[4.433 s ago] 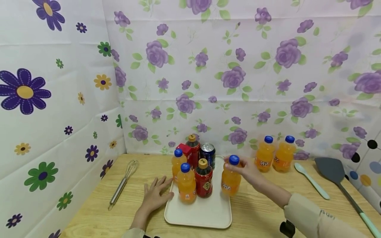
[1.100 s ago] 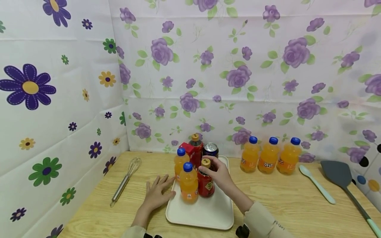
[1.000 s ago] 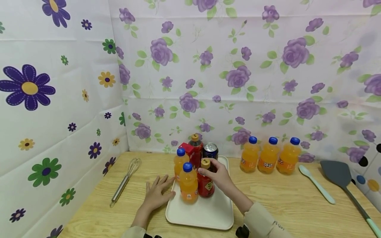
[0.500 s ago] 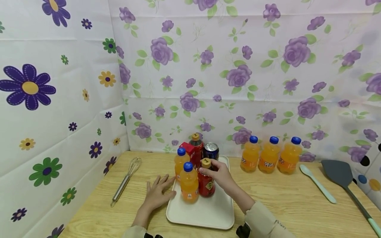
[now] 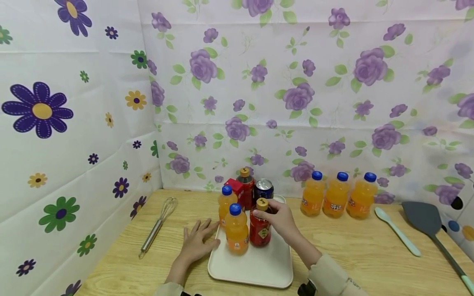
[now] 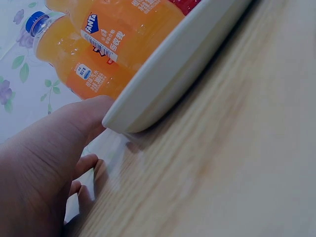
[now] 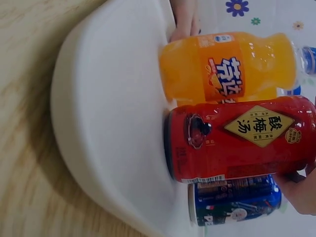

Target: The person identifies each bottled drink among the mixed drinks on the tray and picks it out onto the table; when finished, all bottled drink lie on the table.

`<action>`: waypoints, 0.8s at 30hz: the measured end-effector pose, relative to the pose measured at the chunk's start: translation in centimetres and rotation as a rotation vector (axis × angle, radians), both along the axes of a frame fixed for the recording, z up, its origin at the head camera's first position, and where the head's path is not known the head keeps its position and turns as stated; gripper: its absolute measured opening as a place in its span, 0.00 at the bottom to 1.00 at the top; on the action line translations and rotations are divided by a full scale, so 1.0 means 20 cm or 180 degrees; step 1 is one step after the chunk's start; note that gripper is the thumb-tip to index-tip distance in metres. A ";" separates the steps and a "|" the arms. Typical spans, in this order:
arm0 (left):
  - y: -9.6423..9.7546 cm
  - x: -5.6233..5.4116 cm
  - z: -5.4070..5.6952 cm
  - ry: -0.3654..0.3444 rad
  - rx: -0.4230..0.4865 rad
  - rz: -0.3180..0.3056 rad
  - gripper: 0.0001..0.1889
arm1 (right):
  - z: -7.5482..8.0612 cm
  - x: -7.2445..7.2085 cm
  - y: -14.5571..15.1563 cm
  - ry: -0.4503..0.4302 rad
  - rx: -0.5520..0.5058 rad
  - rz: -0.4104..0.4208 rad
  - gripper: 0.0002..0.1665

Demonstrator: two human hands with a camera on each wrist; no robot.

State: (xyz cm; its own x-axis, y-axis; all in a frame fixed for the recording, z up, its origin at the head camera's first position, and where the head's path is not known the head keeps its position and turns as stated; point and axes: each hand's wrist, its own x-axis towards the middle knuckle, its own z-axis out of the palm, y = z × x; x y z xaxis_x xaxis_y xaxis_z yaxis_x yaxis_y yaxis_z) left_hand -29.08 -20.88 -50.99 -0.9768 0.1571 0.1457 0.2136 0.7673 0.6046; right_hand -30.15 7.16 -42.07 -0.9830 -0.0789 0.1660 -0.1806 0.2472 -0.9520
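My right hand [image 5: 283, 220] grips a red plum-drink bottle [image 5: 260, 230] with a yellow cap near its neck; it is upright over the cream tray [image 5: 252, 269]. In the right wrist view, the bottle's base is close over the tray floor. My left hand [image 5: 196, 242] lies flat with its fingers spread on the table, its thumb [image 6: 94, 106] at the tray's left rim. Next to the red bottle stands an orange Fanta bottle [image 5: 237, 234] with a blue cap, and a second orange bottle [image 5: 224, 201] is behind it.
At the tray's back are a red box [image 5: 234, 185], another red bottle [image 5: 246, 193] and a dark blue can [image 7: 234, 200]. Three orange bottles [image 5: 335, 197] line the wall. A whisk [image 5: 159, 226] lies left; a pale green spoon [image 5: 398, 232] and a grey spatula [image 5: 422, 216] lie right.
My right hand has left an orange bottle in the wall row and taken hold of the red bottle, which has just shifted slightly right. My left hand has stayed put.
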 end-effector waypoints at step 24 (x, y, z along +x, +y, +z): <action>0.00 0.00 -0.01 0.0042 0.0015 0.0001 0.30 | 0.11 0.09 0.67 -0.0300 0.0707 -0.0521 0.35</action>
State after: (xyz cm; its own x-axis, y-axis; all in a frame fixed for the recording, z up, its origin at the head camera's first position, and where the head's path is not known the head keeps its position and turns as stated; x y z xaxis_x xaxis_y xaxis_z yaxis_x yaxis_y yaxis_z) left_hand -29.10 -20.91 -51.18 -0.9748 0.1561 0.1592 0.2213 0.7646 0.6054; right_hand -28.43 20.64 -39.79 -0.9959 0.0579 0.0696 -0.0343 0.4700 -0.8820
